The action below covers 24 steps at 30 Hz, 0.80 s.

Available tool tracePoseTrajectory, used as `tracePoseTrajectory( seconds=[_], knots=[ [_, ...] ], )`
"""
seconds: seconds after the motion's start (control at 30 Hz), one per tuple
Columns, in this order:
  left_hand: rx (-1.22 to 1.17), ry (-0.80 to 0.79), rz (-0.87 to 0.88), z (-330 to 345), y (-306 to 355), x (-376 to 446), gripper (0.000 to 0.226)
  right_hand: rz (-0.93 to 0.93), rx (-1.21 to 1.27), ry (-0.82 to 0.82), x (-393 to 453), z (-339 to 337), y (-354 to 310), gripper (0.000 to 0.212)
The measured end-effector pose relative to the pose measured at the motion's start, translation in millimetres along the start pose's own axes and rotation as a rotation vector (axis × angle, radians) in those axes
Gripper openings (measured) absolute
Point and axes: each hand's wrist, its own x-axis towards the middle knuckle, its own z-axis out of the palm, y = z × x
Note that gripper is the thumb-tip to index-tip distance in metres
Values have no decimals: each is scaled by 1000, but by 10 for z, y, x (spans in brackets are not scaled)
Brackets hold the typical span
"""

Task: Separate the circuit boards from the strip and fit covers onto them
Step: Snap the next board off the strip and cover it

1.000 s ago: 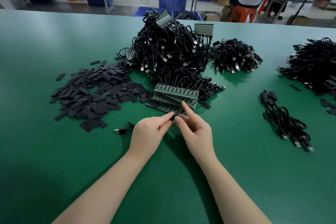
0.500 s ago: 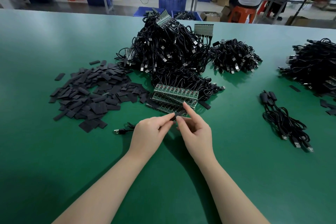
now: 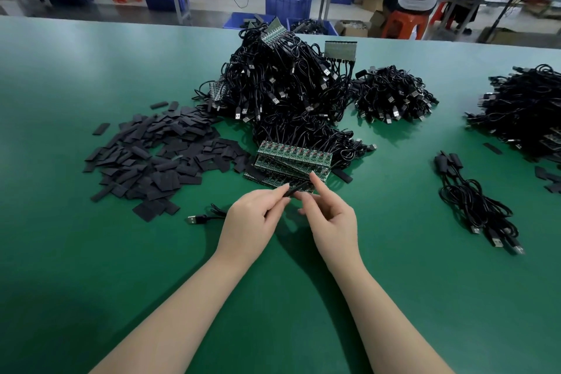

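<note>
Green covers the bench [image 3: 91, 252], with circuit board strips [image 3: 291, 162] stacked mid-bench beside a heap of black covers [image 3: 158, 158]. Just before the strips, the left hand [image 3: 252, 222] and right hand [image 3: 332, 220] pinch a black cover [image 3: 296, 190] between fingertips.

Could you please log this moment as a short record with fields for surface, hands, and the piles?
surface: green table
left hand: pinches a small black cover at its fingertips
right hand: fingers on the same cover
board strips: stacked just beyond the hands
covers pile: left of the strips
cable heap: behind the strips
loose cable: left of the left hand
cable bundle: at right
</note>
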Motion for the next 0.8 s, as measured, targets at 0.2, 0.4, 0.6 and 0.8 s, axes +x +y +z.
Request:
tracePoseTrajectory(
  seconds=[0.2, 0.4, 0.6, 0.8],
  knots=[
    [9, -21, 0, -4, -7, -5, 29, -14, -29, -36, -2, -6, 7, 39],
    [5, -28, 0, -12, -22, -8, 29, 0, 26, -37, 15, -32, -27, 33],
    [-4, -16, 18, 13, -11, -21, 28, 36, -22, -55, 8, 14, 19, 37],
    [-38, -8, -30, 2, 16, -18, 43, 37, 153, 17, 59, -44, 21, 19]
  ],
)
